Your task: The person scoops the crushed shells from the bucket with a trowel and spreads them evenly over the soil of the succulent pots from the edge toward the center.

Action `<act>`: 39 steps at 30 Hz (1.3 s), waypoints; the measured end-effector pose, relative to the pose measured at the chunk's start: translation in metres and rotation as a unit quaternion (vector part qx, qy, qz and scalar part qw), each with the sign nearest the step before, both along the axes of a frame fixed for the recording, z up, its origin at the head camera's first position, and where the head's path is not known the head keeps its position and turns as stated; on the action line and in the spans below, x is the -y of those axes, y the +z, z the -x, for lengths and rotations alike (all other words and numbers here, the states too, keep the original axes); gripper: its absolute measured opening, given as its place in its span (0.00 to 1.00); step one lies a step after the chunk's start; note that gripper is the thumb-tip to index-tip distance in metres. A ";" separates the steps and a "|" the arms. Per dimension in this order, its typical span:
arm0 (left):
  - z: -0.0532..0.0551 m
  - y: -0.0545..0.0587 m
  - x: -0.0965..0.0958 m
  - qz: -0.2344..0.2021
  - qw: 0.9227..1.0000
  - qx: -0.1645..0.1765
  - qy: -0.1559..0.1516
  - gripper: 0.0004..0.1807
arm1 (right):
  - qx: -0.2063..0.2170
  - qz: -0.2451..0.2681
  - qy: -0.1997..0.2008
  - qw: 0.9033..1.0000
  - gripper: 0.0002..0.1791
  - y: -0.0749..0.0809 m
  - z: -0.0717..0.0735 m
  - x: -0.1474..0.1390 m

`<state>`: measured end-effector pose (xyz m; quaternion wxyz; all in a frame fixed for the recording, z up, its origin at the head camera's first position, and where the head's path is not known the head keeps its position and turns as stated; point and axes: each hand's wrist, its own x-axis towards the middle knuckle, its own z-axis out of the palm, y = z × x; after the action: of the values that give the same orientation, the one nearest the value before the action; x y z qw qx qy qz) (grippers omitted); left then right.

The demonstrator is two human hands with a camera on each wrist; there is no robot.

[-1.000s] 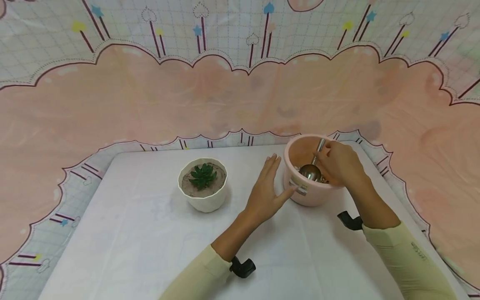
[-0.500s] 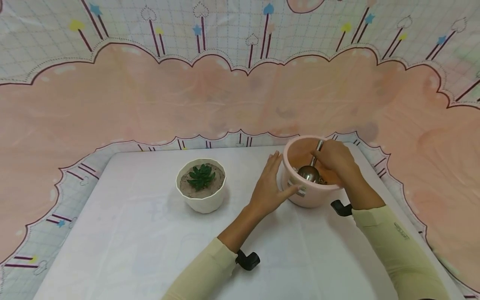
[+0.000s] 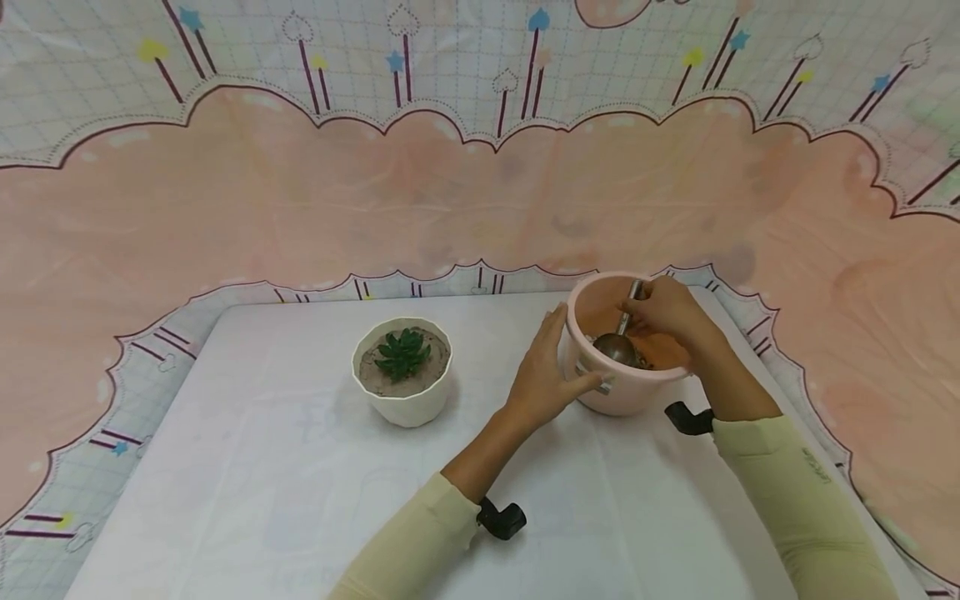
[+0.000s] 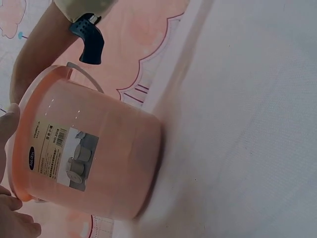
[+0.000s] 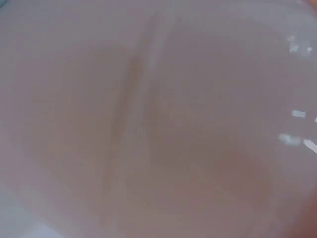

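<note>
The right grip [image 3: 667, 310] pinched a metal ladle [image 3: 617, 347] in the pink bucket [image 3: 639, 392], whose eight-o'clock side the spread left grip [image 3: 543, 377] touched.

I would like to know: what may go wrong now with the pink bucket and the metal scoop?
The left hand touches one side of the bucket, so a hard push from the scoop might shift it. Small pieces might spill on the white tabletop if the right hand lifts the scoop tilted.
</note>
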<state>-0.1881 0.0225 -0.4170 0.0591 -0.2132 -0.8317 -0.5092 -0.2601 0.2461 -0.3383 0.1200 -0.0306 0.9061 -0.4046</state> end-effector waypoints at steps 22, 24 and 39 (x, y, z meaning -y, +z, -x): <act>0.000 -0.003 -0.001 0.019 1.000 -0.008 0.010 0.62 | -0.142 0.052 -0.041 0.988 0.21 0.049 -0.027 -0.009; 0.001 -0.003 -0.001 0.023 1.000 -0.008 0.011 0.62 | -0.165 0.036 -0.060 0.984 0.21 0.048 -0.026 -0.010; 0.000 -0.001 -0.003 0.040 0.999 -0.006 0.021 0.60 | -0.212 -0.096 -0.109 0.966 0.19 0.009 -0.020 -0.006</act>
<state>-0.1880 0.0255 -0.4181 0.0657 -0.2010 -0.8552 -0.4732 -0.2405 0.2517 -0.3293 -0.1176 -0.0048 0.9433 -0.3104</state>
